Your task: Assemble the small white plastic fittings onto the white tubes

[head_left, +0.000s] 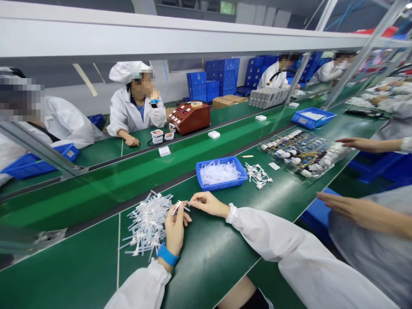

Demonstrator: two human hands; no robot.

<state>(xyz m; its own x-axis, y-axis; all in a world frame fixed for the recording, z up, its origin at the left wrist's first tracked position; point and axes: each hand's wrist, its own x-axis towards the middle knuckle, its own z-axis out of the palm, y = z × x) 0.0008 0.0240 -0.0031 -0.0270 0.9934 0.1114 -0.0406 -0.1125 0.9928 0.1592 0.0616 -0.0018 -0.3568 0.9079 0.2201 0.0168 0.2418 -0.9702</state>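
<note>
My left hand [175, 225], with a blue band at the wrist, pinches a small white plastic fitting with tube-like arms [177, 207]. Fingertips of my right hand [208, 203] close together at the fitting's right side, on a thin piece too small to make out. Just left of my left hand lies a heap of similar white fittings with translucent tubes [146, 225]. Beyond my right hand stands a blue tray [222, 186] full of short clear tube pieces [219, 172]. A smaller pile of white fittings [258, 175] lies to the tray's right.
A green conveyor belt [189, 150] runs beyond the table, carrying small white boxes [214, 134]. Bagged wired parts [299, 152] lie at right, near a co-worker's hands [357, 212]. Across the belt, a person in white [135, 103] sits beside a red-brown device [189, 118].
</note>
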